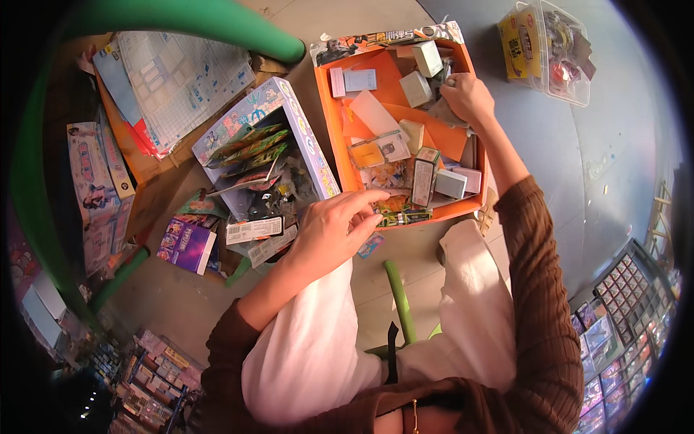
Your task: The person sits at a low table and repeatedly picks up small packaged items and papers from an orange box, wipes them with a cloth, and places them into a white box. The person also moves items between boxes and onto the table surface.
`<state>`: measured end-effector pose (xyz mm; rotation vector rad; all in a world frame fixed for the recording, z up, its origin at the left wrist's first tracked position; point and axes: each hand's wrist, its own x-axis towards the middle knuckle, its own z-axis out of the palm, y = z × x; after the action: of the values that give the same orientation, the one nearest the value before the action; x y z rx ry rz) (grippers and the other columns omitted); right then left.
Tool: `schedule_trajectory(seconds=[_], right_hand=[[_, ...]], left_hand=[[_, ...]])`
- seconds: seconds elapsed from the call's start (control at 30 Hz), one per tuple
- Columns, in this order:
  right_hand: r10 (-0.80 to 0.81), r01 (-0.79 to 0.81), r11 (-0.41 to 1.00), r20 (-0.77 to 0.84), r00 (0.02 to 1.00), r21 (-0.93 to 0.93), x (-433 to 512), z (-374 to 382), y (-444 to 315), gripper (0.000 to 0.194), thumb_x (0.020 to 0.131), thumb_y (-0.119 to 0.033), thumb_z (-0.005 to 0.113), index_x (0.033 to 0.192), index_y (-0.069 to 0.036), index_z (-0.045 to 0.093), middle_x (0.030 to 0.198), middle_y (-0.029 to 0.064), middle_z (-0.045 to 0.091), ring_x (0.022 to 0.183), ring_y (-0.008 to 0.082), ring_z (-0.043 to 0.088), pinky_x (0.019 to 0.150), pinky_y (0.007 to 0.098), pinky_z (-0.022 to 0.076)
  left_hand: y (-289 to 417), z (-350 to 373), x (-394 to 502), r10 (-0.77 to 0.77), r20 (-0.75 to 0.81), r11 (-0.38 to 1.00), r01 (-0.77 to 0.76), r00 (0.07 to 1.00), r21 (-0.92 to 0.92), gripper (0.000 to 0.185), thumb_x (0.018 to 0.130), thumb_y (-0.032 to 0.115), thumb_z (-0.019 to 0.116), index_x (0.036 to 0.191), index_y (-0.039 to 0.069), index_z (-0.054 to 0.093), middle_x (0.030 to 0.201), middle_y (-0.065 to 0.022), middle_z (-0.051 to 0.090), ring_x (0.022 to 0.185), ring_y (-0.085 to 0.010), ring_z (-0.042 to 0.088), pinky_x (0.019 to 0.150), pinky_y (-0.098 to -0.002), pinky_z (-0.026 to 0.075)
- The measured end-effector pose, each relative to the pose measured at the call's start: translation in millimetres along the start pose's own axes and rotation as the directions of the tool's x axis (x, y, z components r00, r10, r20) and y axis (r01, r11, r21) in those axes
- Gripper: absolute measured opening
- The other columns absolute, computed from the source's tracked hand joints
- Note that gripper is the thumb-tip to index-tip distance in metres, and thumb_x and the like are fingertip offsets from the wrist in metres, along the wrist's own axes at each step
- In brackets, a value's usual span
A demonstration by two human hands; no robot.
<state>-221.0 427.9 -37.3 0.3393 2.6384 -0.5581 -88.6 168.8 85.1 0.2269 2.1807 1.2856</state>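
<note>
An orange cardboard box (481, 203) lies before me with small cartons, packets and cards inside. My right hand (467, 100) reaches into its upper right part with bent fingers, over a greyish crumpled item (445, 113); whether it grips that is unclear. White cartons (428, 58) lie just left of it. My left hand (347, 228) hovers at the box's lower left corner, fingers apart, near a green and orange packet (401, 210). An upright small carton (424, 179) and a white carton (450, 184) are to its right.
A lilac box (309, 142) of packets stands left of the orange one. Farther left are paper sheets (184, 81), a purple carton (184, 245) and a green tube frame (233, 21). A clear plastic bin (580, 95) stands upper right, a divided tray (623, 287) lower right.
</note>
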Motion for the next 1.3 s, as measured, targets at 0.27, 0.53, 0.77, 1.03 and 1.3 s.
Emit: schedule_trajectory(seconds=[0.27, 0.53, 0.77, 1.03, 1.3], right_hand=[[-0.15, 0.179, 0.952, -0.133, 0.98, 0.247, -88.9, -66.1, 41.2, 0.023, 0.078, -0.021, 0.06, 0.08, 0.002, 0.06, 0.06, 0.0156, 0.053, 0.053, 0.0217, 0.052, 0.058, 0.0327, 0.0439], [-0.368, 0.04, 0.633, 0.255, 0.894, 0.773, -143.5, -65.6, -19.8, 0.019, 0.086, -0.015, 0.06, 0.08, 0.002, 0.059, 0.067, 0.0053, 0.055, 0.065, 0.0081, 0.048, 0.06, 0.027, 0.0422], [-0.561, 0.723, 0.521, -0.456, 0.691, 0.454, -158.9, -43.4, -48.5, 0.02, 0.087, -0.011, 0.056, 0.103, 0.001, 0.059, 0.108, 0.017, 0.055, 0.088, 0.0257, 0.056, 0.079, 0.0317, 0.0447], [-0.76, 0.78, 0.593, -0.181, 0.624, 0.201, -165.1, 19.9, -73.3, 0.043, 0.079, -0.017, 0.062, 0.12, -0.008, 0.055, 0.122, 0.0122, 0.051, 0.117, 0.0312, 0.047, 0.105, 0.0473, 0.0271], [-0.672, 0.712, 0.605, -0.251, 0.697, 0.357, -151.4, 14.5, -61.2, 0.027, 0.077, -0.006, 0.063, 0.102, -0.002, 0.055, 0.108, 0.0155, 0.052, 0.105, 0.0329, 0.05, 0.091, 0.0475, 0.0362]], left_hand=[[-18.3, 13.0, 24.4, -0.24, 0.239, 0.849, 0.322, 0.941, -0.419, 0.032, 0.09, 0.012, 0.058, 0.12, 0.001, 0.055, 0.094, -0.0059, 0.062, 0.079, -0.0106, 0.06, 0.07, -0.0264, 0.051], [-18.9, 21.7, 48.4, 0.051, 0.276, 0.129, 0.268, 0.96, -0.955, 0.087, 0.078, 0.046, 0.07, 0.141, 0.004, 0.027, 0.134, -0.0147, 0.041, 0.122, -0.0277, 0.047, 0.101, -0.0422, 0.04], [-35.6, 23.7, 46.2, -0.026, 0.454, -0.2, 0.44, 0.891, -0.875, 0.044, 0.092, 0.04, 0.054, 0.119, 0.006, 0.052, 0.108, -0.0118, 0.063, 0.096, -0.0243, 0.064, 0.086, -0.0401, 0.052], [-59.3, 46.4, 23.3, 0.244, 0.357, -0.53, 0.432, 0.902, -0.73, 0.045, 0.099, 0.041, 0.029, 0.135, 0.016, 0.037, 0.136, -0.0073, 0.043, 0.125, -0.0201, 0.043, 0.105, -0.0374, 0.037], [-74.7, 39.5, 22.3, 0.174, 0.429, -0.301, 0.463, 0.886, -0.834, 0.04, 0.098, 0.025, 0.039, 0.131, 0.003, 0.04, 0.125, -0.013, 0.051, 0.114, -0.0228, 0.055, 0.099, -0.0379, 0.045]])
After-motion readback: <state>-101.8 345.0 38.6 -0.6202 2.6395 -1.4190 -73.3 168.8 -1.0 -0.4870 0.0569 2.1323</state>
